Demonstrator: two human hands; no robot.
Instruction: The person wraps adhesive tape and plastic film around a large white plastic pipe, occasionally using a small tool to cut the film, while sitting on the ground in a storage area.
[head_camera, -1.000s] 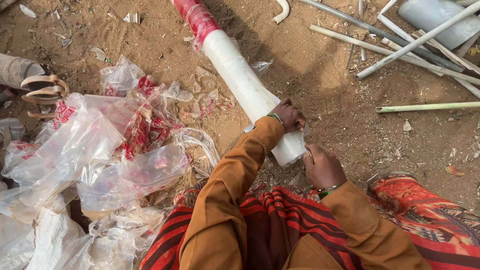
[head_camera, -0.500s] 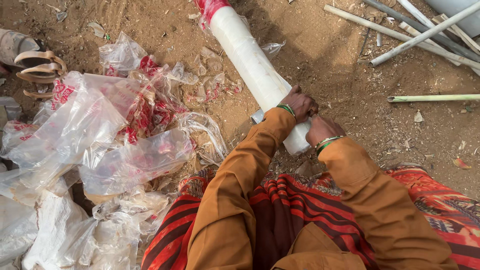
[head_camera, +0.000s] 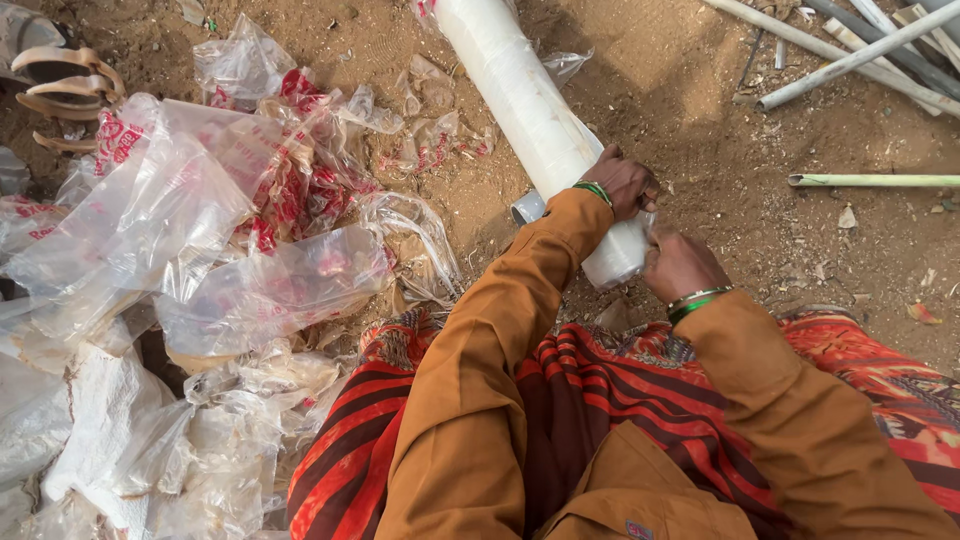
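A long white pipe wrapped in clear plastic (head_camera: 520, 95) lies on the dirt, running from the top of the view down to my lap. My left hand (head_camera: 625, 182) rests over its near end, fingers curled on the wrapping. My right hand (head_camera: 678, 264) grips the same end from the right side. Both wrists wear green bangles and both arms are in orange-brown sleeves. The very end of the pipe is partly hidden by my hands.
A heap of crumpled clear plastic bags with red print (head_camera: 210, 230) lies to the left. White sacks (head_camera: 90, 430) sit at the lower left. Several thin pipes (head_camera: 850, 50) lie at the top right, one green rod (head_camera: 870, 181) nearer. Sandals (head_camera: 60, 95) are at far left.
My right hand has come up from beside the pipe's end onto it, next to the left hand. The view has shifted slightly, so the pipe sits higher.
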